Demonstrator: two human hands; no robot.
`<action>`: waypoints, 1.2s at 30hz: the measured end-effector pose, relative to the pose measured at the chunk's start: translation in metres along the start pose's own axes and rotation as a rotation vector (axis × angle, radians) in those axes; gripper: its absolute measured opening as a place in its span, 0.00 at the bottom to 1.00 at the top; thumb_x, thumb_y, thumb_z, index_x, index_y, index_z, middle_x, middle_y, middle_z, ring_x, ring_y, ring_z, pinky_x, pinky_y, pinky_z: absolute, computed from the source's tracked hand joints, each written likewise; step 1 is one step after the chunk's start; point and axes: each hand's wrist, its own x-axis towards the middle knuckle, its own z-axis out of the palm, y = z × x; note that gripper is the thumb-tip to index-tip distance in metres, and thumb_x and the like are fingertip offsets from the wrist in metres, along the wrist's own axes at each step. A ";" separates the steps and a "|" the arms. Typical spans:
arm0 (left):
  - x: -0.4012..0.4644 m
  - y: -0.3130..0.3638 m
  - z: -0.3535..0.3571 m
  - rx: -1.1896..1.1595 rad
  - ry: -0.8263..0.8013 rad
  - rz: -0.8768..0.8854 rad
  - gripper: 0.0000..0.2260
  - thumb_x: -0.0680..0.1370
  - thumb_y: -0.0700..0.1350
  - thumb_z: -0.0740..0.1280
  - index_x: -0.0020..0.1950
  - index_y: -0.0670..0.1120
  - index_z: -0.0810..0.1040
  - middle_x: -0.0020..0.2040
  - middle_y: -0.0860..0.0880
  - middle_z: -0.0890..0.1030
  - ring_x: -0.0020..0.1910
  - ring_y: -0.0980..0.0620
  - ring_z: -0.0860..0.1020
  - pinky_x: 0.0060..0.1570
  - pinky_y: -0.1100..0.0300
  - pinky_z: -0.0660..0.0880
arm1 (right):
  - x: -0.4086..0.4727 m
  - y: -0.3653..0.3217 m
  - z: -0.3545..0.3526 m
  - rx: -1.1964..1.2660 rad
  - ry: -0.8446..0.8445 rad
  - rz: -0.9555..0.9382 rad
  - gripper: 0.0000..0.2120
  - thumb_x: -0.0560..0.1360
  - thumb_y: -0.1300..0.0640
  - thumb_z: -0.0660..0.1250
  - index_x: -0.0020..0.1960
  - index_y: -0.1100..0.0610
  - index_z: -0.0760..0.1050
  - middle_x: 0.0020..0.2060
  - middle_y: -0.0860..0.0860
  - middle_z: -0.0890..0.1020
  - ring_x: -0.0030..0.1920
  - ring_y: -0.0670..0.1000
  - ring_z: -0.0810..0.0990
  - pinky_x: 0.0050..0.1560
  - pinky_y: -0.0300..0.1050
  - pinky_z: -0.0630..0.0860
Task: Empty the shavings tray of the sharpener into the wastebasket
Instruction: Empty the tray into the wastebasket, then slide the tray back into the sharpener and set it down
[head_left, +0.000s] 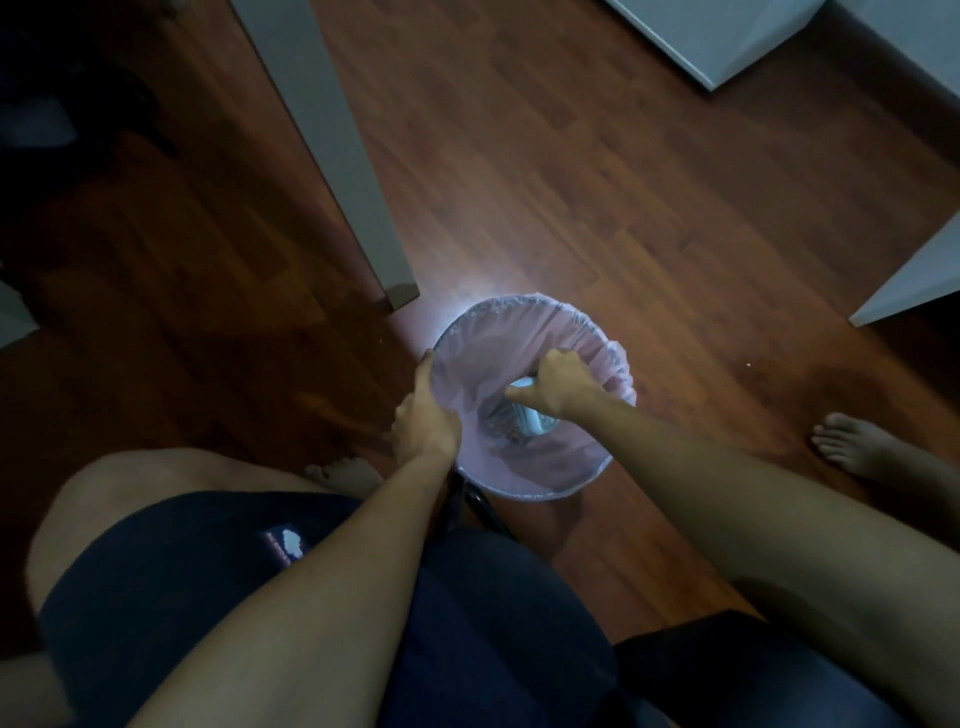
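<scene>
The step in hand is the tipping itself: the shavings tray (535, 415) hangs inside the mouth of the wastebasket (524, 488), which stands on the wooden floor (571, 208) just beyond the foot of a grey table leg (363, 208). To do it well, I judge the tray should stay low, well within the pink liner (467, 364), mouth turned down over the middle, with a light tap or shake so nothing drifts over the rim onto the floor.

The right hand (558, 387) is curled closed around the pale, bluish tray, fingers wrapped over its top end; in this dim light it is hard to be sure how far the tray is tilted, or whether it is the tray alone. Dark bits lie at the bottom of the liner beneath it. The left hand (426, 421) rests on the basket's left rim, fingers loosely bent over the liner's edge, steadying it.
</scene>
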 end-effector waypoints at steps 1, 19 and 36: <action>0.001 0.002 -0.002 0.006 -0.015 -0.003 0.31 0.77 0.42 0.63 0.78 0.61 0.58 0.64 0.39 0.78 0.63 0.36 0.76 0.64 0.46 0.73 | -0.001 -0.002 -0.004 0.005 -0.014 0.001 0.24 0.70 0.41 0.70 0.44 0.64 0.82 0.41 0.59 0.83 0.44 0.58 0.81 0.40 0.48 0.73; -0.073 0.151 -0.187 0.097 0.059 0.228 0.18 0.77 0.51 0.66 0.62 0.44 0.80 0.65 0.43 0.80 0.67 0.44 0.75 0.63 0.58 0.71 | -0.126 -0.120 -0.196 0.446 0.232 -0.015 0.27 0.69 0.38 0.68 0.47 0.64 0.76 0.48 0.62 0.82 0.40 0.59 0.82 0.40 0.49 0.81; -0.240 0.200 -0.470 0.077 0.582 0.537 0.19 0.76 0.49 0.65 0.64 0.42 0.78 0.64 0.42 0.80 0.65 0.42 0.76 0.61 0.56 0.71 | -0.300 -0.324 -0.341 0.716 0.467 -0.443 0.27 0.66 0.43 0.70 0.56 0.62 0.78 0.51 0.59 0.83 0.46 0.58 0.84 0.39 0.48 0.83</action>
